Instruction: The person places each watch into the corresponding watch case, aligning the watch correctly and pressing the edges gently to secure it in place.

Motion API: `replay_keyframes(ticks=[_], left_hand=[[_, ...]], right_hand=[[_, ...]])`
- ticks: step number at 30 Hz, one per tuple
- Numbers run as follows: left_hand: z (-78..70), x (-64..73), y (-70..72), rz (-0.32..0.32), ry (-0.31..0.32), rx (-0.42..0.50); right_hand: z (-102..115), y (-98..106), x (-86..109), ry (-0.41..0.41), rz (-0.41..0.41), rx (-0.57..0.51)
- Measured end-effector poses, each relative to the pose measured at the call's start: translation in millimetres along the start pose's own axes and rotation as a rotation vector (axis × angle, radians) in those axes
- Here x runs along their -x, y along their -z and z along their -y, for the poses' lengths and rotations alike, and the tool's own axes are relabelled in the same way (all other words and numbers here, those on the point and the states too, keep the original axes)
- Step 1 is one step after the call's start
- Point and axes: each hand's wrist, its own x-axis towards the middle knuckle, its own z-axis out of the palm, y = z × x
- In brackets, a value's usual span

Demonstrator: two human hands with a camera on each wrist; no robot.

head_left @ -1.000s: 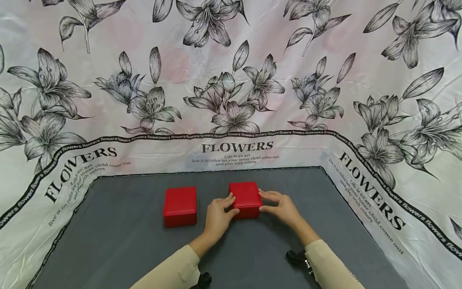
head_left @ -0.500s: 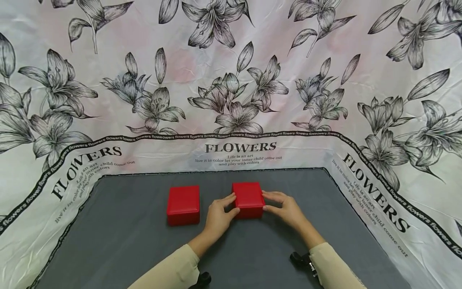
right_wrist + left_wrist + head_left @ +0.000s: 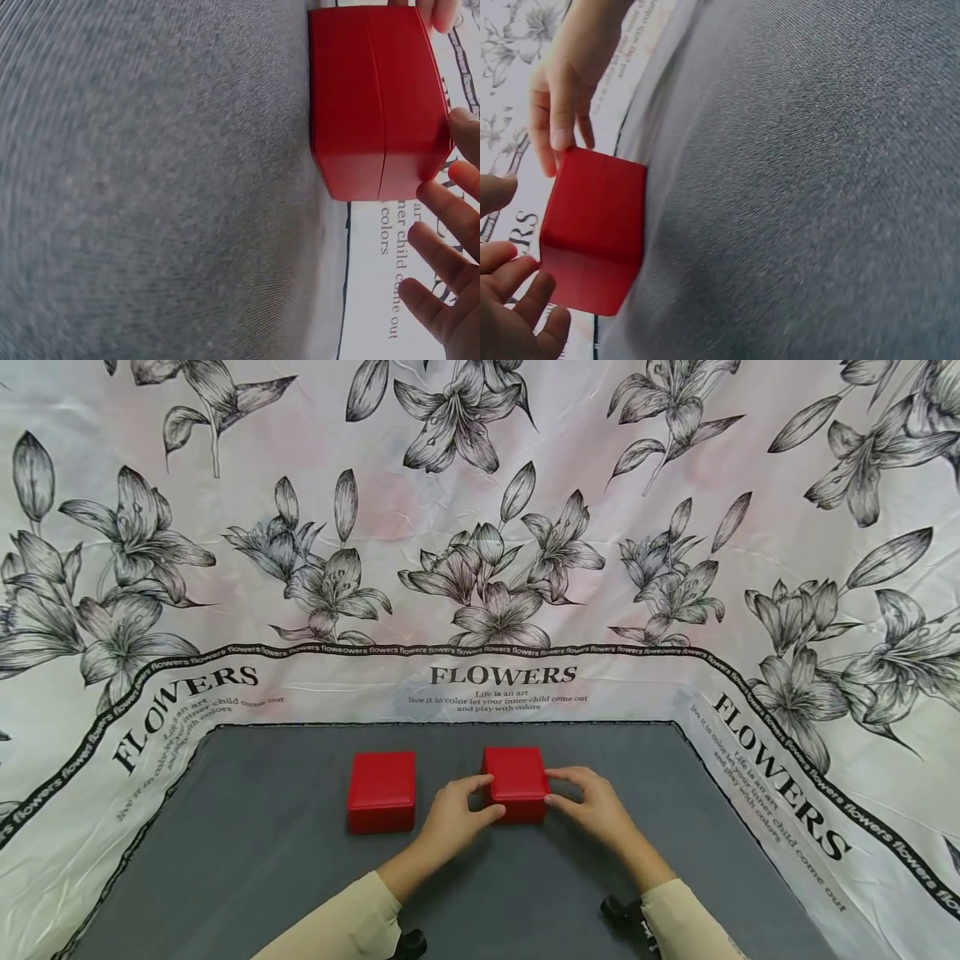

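A red box (image 3: pixel 516 781) with a seam round its side stands on the grey cloth between my two hands. My left hand (image 3: pixel 453 817) is at its left side, fingers spread and fairly straight. In the left wrist view, the left fingers (image 3: pixel 525 281) lie close to the box's edge, the thumb apart from it. My right hand (image 3: pixel 597 807) is at the right side; its fingertips (image 3: pixel 427 191) touch near the upper corner in the right wrist view. A second red box (image 3: pixel 382 792), alike and lidded, stands to the left of my left hand.
Grey cloth (image 3: pixel 270 877) covers the tabletop, bordered by a white printed edge (image 3: pixel 502 693) with flowers and lettering. The same floral sheet (image 3: pixel 420 510) rises behind. Black wrist devices (image 3: pixel 622 914) sit at both sleeves.
The view has tilted and shifted slightly. Both hands stay beside the right box; their fingers have come down its sides a little. Both boxes remain in place on the cloth.
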Motion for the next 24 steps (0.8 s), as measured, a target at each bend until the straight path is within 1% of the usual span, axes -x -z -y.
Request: replay_keyframes(ticks=[4,7,12,18,24], left_hand=[[-3.1,1.6,7.3,0.053,-0.008,0.020],[-4.3,5.0,13.3,0.089,-0.023,0.026],[-6.6,10.9,25.6,0.148,-0.016,0.020],[-7.3,16.5,43.5,0.167,-0.040,0.007],[-1.2,26.2,61.4,0.169,-0.057,0.022]], right_hand=[[4.5,1.8,-1.2,0.003,0.000,0.036],[7.8,5.1,-0.5,0.003,0.001,0.028],[13.2,10.3,-0.1,0.012,-0.002,0.024],[21.4,12.8,-1.1,0.050,-0.012,0.039],[29.3,14.4,3.7,0.043,0.018,0.057]])
